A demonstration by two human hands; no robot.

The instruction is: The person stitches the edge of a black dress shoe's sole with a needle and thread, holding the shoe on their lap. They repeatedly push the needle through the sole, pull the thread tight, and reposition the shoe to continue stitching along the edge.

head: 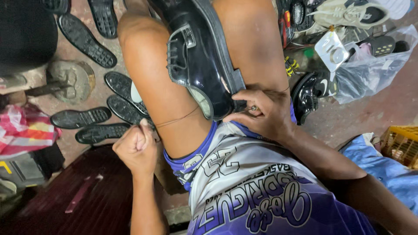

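A glossy black leather shoe with a buckle strap lies clamped between my bare knees, its heel end toward me. My right hand presses against the shoe's heel edge, fingers pinched on a small metal tool or needle there. A thin brown thread runs taut from the shoe across my left thigh. My left hand is closed in a fist on the thread's end, pulled out to the left of the thigh.
Several loose black rubber soles lie on the reddish floor at left. A round metal stand sits beside them. Another black shoe, a clear plastic bag and sneakers are at right. A yellow crate is at the right edge.
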